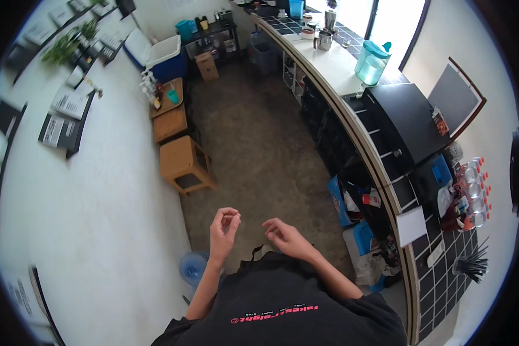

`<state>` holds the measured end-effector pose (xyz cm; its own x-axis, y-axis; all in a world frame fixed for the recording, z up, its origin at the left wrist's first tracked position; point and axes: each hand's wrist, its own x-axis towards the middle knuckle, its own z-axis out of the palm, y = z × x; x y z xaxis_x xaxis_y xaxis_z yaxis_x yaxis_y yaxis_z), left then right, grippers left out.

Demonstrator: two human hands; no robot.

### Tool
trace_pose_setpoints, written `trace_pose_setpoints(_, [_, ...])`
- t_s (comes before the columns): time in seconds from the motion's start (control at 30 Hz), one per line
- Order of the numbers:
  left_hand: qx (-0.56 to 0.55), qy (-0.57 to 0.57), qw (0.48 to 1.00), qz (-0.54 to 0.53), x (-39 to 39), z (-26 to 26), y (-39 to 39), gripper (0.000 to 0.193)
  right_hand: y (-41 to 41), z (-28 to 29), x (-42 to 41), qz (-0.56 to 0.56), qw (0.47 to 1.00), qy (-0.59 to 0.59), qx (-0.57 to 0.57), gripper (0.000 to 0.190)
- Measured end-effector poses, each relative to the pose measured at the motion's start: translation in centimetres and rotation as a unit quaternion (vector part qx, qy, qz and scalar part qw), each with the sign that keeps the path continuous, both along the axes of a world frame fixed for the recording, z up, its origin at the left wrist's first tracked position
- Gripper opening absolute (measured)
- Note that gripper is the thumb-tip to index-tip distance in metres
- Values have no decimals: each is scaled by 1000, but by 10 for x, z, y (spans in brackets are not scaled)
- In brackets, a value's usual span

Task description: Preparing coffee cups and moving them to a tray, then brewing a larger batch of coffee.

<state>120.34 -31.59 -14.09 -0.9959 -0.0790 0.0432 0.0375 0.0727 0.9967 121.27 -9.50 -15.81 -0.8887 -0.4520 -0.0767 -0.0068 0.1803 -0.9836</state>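
Note:
My left hand (224,233) is raised in front of my body, its thumb and index finger curled close to each other; whether they touch or pinch anything small is too fine to tell. To its right my right hand (287,237) hangs in the air, fingers loosely bent and apart, with nothing seen in it. The two hands do not touch. Below them lie the concrete floor (259,173) and the front of a dark T-shirt (281,298). A blue water jug (193,268) stands on the floor beside my left forearm.
Stacking stools (181,160) stand along the left wall, near a blue cooler box (168,65). On the right runs a black-tiled counter (432,298) with a notepad (411,227), a black box-shaped appliance (408,121), a water pitcher (372,65) and a steel milk jug (324,41). Bins and bags fill the space beneath.

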Motion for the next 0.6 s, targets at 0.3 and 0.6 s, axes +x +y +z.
trace_pose_setpoints(0.3, [7, -14, 997, -79, -292, -31, 18, 14, 43, -43, -239, -134, 990, -41, -19, 34])
trace_pose_setpoints(0.6, [-38, 44, 994, -88, -574, 30, 66, 21, 69, 17, -545, -149, 988, 8, -33, 30])
